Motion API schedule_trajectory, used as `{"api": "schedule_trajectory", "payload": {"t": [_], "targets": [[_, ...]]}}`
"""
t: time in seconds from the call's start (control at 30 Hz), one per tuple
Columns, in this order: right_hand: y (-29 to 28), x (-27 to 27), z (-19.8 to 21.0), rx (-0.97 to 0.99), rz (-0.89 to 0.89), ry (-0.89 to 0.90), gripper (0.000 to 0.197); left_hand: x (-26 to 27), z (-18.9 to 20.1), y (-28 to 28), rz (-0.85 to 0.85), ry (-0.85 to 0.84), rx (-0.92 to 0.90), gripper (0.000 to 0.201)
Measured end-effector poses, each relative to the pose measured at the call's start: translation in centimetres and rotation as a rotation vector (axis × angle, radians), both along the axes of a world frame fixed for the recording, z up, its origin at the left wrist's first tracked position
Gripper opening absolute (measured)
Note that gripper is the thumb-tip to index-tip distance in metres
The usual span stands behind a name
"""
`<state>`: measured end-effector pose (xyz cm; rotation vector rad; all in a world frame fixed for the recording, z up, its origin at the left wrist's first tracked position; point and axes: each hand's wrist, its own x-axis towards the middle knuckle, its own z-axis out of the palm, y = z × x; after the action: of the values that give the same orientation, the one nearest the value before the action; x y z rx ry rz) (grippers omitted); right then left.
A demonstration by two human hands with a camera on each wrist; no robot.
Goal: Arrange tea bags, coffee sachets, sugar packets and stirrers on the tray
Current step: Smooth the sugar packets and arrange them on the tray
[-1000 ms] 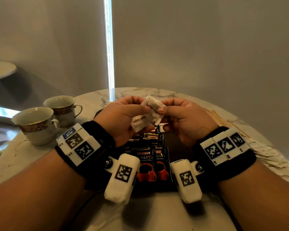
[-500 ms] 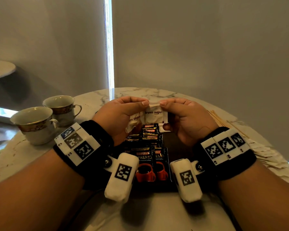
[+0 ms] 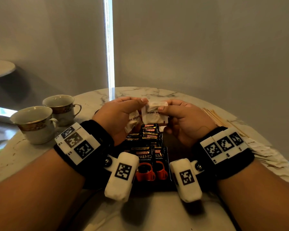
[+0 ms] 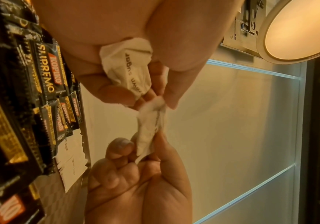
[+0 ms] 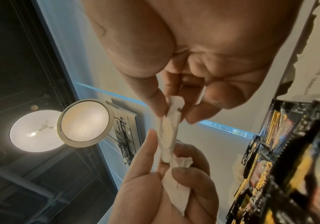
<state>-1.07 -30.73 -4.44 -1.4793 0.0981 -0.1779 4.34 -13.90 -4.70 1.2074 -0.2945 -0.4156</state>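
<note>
Head view shows both hands up above the dark tray (image 3: 171,144), which sits on the marble table (image 3: 93,214). The left hand (image 3: 117,117) and the right hand (image 3: 183,120) each pinch one end of a strip of white sugar packets (image 3: 154,116). The thumb and first finger of each hand are closed tight on the paper. The left hand also has more packets bunched in its palm (image 4: 128,71).

The tray is already full of black coffee sachets (image 3: 144,147) in rows. One loose sugar packet (image 4: 70,157) lies at the far end of the tray, just past the sachets. The wooden stirrers (image 3: 217,118) lie to the right of the tray, on the table. Two cups (image 3: 45,117) stand to the left of the tray.

It looks like the step is to pull one packet off the strip. To do it well, pinch close to the join on both sides and pull gently, so the paper tears along the line and no sugar spills. Then lay the packet flat at the far end of the tray, beside the loose one.
</note>
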Motion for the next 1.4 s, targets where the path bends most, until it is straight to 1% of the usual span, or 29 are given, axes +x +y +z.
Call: {"api": "schedule_trajectory", "payload": {"t": [0.03, 0.1, 0.13, 0.23, 0.3, 0.37, 0.43, 0.53, 0.63, 0.77, 0.87, 1.0, 1.17, 1.3, 1.4], "targets": [[-0.3, 0.2, 0.0, 0.020, -0.013, 0.004, 0.001, 0.0, 0.1, 0.0, 0.015, 0.028, -0.019, 0.025], [-1.3, 0.9, -0.1, 0.093, -0.067, 0.001, 0.013, 0.0, 0.2, -0.1, 0.068, 0.105, -0.081, 0.027], [-2.0, 1.2, -0.1, 0.139, -0.109, 0.002, 0.017, 0.1, 0.3, 0.0, 0.091, 0.132, -0.110, 0.024], [-4.2, 1.9, -0.1, 0.258, -0.232, 0.058, 0.002, 0.3, 0.6, 0.1, 0.113, 0.179, -0.157, 0.016], [-5.4, 2.1, -0.6, 0.304, -0.292, 0.135, 0.011, 0.3, 0.8, 0.2, 0.125, 0.194, -0.156, 0.020], [-6.4, 2.6, -1.7, 0.277, -0.336, 0.229, 0.012, 0.2, 0.9, 0.2, 0.139, 0.195, -0.139, 0.027], [-7.1, 2.9, -2.7, 0.238, -0.346, 0.318, 0.002, 0.1, 0.9, 0.2, 0.141, 0.187, -0.129, 0.031], [-7.6, 3.2, -3.7, 0.193, -0.306, 0.407, 0.018, 0.0, 0.9, 0.1, 0.145, 0.177, -0.120, 0.037], [-7.4, 3.2, -3.9, 0.169, -0.261, 0.461, 0.027, 0.2, 0.9, 0.1, 0.138, 0.181, -0.123, 0.041], [-7.3, 3.2, -4.0, 0.086, -0.237, 0.504, 0.036, 0.5, 0.6, 0.2, 0.126, 0.168, -0.113, 0.041], [-7.0, 3.2, -3.9, -0.012, -0.240, 0.517, 0.036, 0.7, 0.4, 0.3, 0.101, 0.128, -0.106, 0.034], [-7.0, 3.4, -3.8, -0.146, -0.197, 0.565, 0.047, 1.1, 0.1, 0.6, 0.095, 0.073, -0.079, 0.027], [-6.6, 3.3, -3.6, -0.157, -0.177, 0.565, 0.038, 1.1, 0.2, 0.7, 0.112, 0.052, -0.106, 0.025], [-6.4, 3.1, -3.7, -0.128, -0.177, 0.533, 0.021, 1.2, 0.2, 0.6, 0.118, 0.041, -0.103, 0.024], [-6.2, 2.9, -3.6, -0.105, -0.188, 0.521, 0.018, 1.3, 0.2, 0.6, 0.118, 0.036, -0.106, 0.022]]}}
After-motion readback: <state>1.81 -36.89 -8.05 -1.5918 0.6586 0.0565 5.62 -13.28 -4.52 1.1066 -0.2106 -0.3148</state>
